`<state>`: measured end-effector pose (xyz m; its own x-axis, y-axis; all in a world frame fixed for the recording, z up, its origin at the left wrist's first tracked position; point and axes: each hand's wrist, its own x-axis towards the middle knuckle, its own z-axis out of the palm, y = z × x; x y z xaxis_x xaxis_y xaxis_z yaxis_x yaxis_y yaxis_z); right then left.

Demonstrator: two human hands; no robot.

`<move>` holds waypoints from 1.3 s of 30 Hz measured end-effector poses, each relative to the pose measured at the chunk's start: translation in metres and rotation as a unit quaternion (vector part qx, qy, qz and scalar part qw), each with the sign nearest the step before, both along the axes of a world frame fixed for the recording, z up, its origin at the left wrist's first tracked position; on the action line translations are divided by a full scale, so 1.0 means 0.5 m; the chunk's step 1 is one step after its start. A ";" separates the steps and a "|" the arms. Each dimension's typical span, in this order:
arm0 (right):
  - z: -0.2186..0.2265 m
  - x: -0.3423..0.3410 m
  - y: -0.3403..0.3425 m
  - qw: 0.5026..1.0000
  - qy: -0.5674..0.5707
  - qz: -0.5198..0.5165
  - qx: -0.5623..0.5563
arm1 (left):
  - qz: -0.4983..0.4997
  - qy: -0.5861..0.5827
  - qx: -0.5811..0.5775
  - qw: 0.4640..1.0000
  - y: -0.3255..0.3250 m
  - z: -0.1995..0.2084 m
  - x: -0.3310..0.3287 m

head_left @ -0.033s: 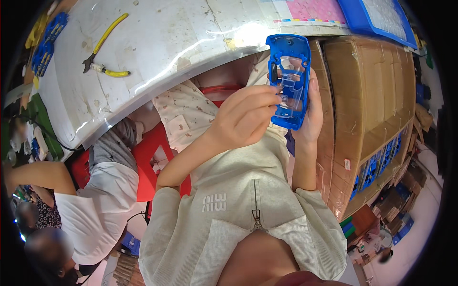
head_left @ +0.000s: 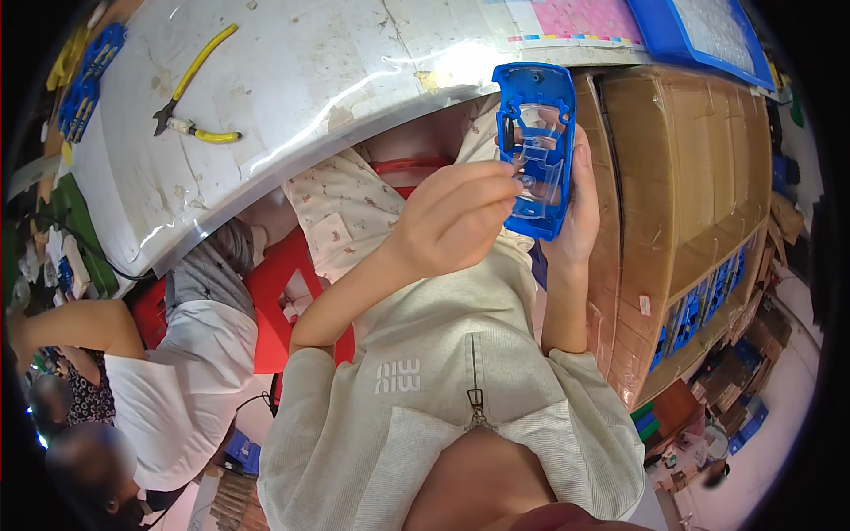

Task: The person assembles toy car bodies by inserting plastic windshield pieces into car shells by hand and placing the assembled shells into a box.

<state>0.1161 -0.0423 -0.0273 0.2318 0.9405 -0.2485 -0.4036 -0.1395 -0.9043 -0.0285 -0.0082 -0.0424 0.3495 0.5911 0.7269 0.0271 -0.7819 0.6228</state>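
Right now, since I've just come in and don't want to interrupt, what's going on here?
The person's right hand holds a blue plastic shell, hollow side in view. The left hand is at the clear plastic piece inside it; whether it grips anything is hard to tell. Yellow-handled pliers lie on the table, and more blue parts sit in the cardboard box to the right.

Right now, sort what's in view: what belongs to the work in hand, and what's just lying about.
In hand:
blue shell, held by the right hand
clear insert inside it, at the left hand's fingertips

Apparently lying about:
pliers, on the table
pink sheet
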 end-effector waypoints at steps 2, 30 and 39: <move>-0.002 0.000 0.003 0.999 0.014 0.023 0.035 | 0.002 0.033 0.024 0.999 -0.005 -0.001 0.001; 0.009 -0.050 0.021 0.982 -0.188 0.020 -0.020 | 0.045 0.074 -0.323 0.943 0.052 0.020 0.029; 0.000 -0.050 0.032 0.959 -0.283 -0.002 0.010 | 0.056 0.041 -0.384 0.921 0.045 0.008 0.034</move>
